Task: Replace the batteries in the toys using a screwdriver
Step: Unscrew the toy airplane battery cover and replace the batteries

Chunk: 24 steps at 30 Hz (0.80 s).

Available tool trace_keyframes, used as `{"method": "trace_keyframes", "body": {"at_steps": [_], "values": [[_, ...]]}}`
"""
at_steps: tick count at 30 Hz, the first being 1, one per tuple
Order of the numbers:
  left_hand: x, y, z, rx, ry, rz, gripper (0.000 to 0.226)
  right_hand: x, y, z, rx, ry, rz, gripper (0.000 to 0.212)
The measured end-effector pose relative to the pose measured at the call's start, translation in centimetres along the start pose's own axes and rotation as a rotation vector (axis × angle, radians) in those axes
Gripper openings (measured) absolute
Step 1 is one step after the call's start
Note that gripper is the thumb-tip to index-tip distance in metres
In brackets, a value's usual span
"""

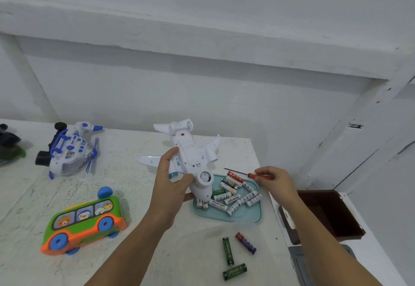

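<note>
A left hand [170,182] grips a white plane [190,157] by the fuselage, thumb on one side and fingers curled under the other, holding it belly-up above the table [190,252] with its nose over the edge of a tray [253,216]. The right hand [277,180] pinches the red handle of a screwdriver [247,174], whose tip points toward the plane but stands apart from it. The belly cover [189,151] looks closed; its screw is too small to make out. The step in hand appears to be unscrewing that cover, which would go best with the plane braced steady, the tip seated squarely in the screw and pressed down while turning, and the work kept over the tray to catch the screw. Fresh-looking batteries [235,193] fill the tray, three loose cells [228,251] lie nearer, and a bus [85,220] and helicopter [69,151] wait at left.
</note>
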<state>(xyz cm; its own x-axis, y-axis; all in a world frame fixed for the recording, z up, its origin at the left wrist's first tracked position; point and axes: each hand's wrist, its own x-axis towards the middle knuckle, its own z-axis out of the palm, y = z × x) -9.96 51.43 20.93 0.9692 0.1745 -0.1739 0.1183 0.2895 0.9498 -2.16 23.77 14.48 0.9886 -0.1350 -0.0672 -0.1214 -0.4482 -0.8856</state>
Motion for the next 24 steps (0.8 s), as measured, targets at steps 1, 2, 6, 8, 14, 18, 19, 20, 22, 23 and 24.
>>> {"method": "trace_keyframes", "body": {"at_steps": [1,2,6,8,14,18,19,20,22,23,24], "values": [[0.0,0.0,0.0,-0.001,-0.002,0.001,0.065,0.0,-0.1,0.0,-0.003,-0.004,0.002,0.019],[0.0,0.0,0.0,-0.002,-0.006,0.001,0.064,0.0,-0.1,-0.1,-0.004,-0.008,0.003,0.018],[-0.1,0.2,-0.1,0.006,-0.012,0.016,0.064,0.0,-0.3,-0.2,-0.016,-0.013,0.002,0.018],[-0.1,0.2,0.0,0.013,-0.015,0.022,0.065,-0.2,-0.4,-0.2,-0.015,-0.013,0.002,0.02],[-0.4,0.3,0.0,0.048,-0.032,0.039,0.065,-0.8,-1.3,-0.6,-0.147,0.011,-0.039,0.027],[-0.3,0.2,0.0,0.087,-0.043,0.07,0.069,-1.8,-3.7,-0.6,-0.123,0.04,-0.112,0.029],[-0.2,0.1,0.0,0.101,-0.048,0.081,0.069,-2.1,-4.5,-0.5,-0.106,0.043,-0.137,0.028],[-0.2,0.1,-0.1,0.124,-0.054,0.096,0.07,-2.4,-5.5,-0.3,-0.08,0.04,-0.163,0.027],[-0.1,0.0,-0.1,0.178,-0.068,0.126,0.072,-3.1,-7.6,0.3,-0.01,0.022,-0.196,0.024],[-0.1,0.0,-0.1,0.202,-0.074,0.14,0.073,-3.4,-8.7,0.7,0.032,0.008,-0.212,0.023],[-0.1,0.1,-0.1,0.221,-0.078,0.153,0.075,-3.7,-9.7,1.2,0.07,-0.011,-0.233,0.023]]}}
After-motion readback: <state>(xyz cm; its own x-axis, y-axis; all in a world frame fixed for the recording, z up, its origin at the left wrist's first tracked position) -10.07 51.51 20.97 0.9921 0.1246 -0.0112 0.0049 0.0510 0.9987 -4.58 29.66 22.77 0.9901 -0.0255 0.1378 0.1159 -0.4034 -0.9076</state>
